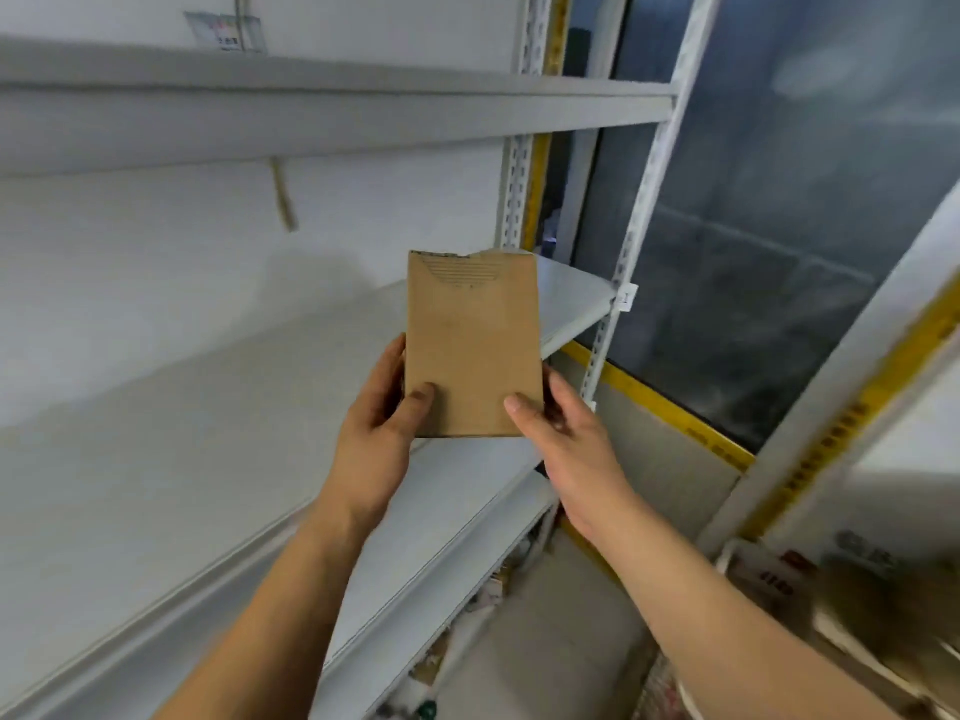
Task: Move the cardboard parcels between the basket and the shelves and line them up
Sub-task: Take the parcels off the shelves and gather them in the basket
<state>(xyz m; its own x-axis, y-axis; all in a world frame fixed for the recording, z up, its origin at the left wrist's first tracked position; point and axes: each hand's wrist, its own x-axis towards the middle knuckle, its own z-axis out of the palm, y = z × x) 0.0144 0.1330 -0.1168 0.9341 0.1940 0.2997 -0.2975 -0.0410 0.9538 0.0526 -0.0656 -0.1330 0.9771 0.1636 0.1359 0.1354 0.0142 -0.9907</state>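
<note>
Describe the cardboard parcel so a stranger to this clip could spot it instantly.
Start at the grey shelf along the white wall. Above its right end, the left hand and right hand hold the cardboard parcel: the only brown, flat, upright rectangle here.

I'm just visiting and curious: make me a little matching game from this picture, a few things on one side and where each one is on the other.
Things:
1. cardboard parcel
2. left hand
3. right hand
4. upper shelf

Places:
A. above the parcel, running across the top
B. gripping the parcel's lower right edge
C. held upright over the middle shelf
D. gripping the parcel's lower left edge

Pairs: 1-C, 2-D, 3-B, 4-A
</note>
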